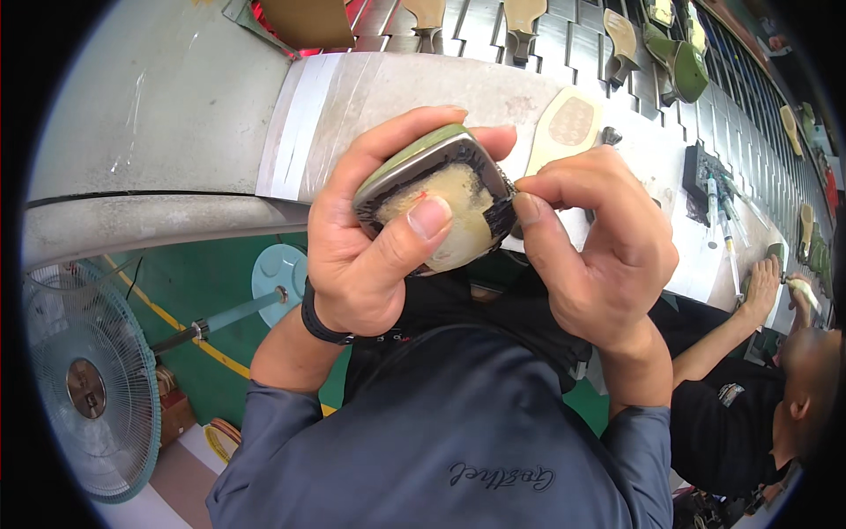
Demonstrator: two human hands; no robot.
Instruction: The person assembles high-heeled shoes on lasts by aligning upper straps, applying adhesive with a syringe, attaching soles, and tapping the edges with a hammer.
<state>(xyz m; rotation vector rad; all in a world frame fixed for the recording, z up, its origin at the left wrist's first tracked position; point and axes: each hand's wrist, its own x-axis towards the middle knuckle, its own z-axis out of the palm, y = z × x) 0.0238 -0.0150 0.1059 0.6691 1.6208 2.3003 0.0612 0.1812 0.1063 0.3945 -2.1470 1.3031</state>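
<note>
My left hand [357, 256] is wrapped round a shoe upper on a green last [458, 234], its sole side turned up toward me. A beige insole shows in the middle, with a red mark on it. Dark upper material is folded over the insole's rim, and a grey band runs round the side. My left thumb presses on the insole. My right hand [608, 247] pinches a thin, dark, beaded-looking trim [508, 185] at the shoe's right edge. Most of the trim is hidden by my fingertips.
Beyond my hands is a pale worktable [414, 84] with a beige insole piece [564, 123]. A slatted metal conveyor [564, 35] carries soles and lasts. Syringe-like tools [727, 207] stand at right, near a co-worker's hand [760, 286]. A fan [88, 379] is at left.
</note>
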